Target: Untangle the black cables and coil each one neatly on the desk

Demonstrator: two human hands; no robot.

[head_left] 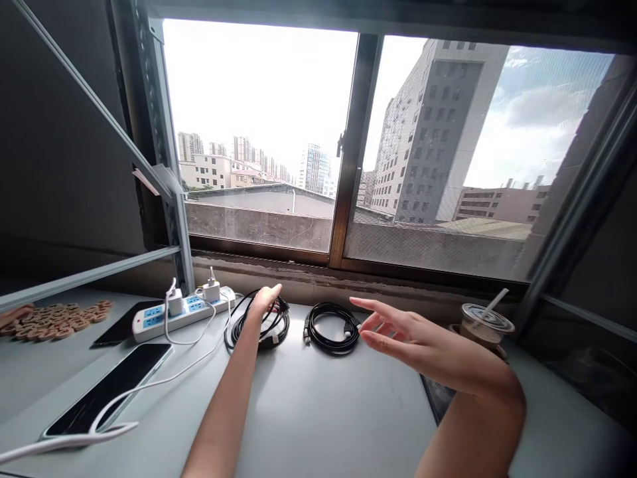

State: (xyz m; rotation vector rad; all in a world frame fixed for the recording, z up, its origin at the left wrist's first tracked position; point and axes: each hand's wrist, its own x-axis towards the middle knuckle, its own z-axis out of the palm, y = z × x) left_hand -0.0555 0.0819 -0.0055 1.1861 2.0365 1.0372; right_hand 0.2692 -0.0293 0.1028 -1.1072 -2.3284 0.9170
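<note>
My left hand [265, 301] reaches to the back of the table and is closed on a coiled black cable [284, 326], whose loops rise around the fingers. Most of those fingertips are hidden behind the hand. To the right lies a second coiled black cable [332, 346], flat on the table with its plugs showing. My right hand [398, 330] hovers just right of this second coil, fingers apart, with nothing in it.
A white power strip [193, 307] with two chargers stands left of the cables. Near it are a phone [112, 388] and a white charging cord [164, 381]. A lidded drink cup [485, 326] with a straw stands right. Another person's hand [16, 315] touches round wooden pieces [60, 320].
</note>
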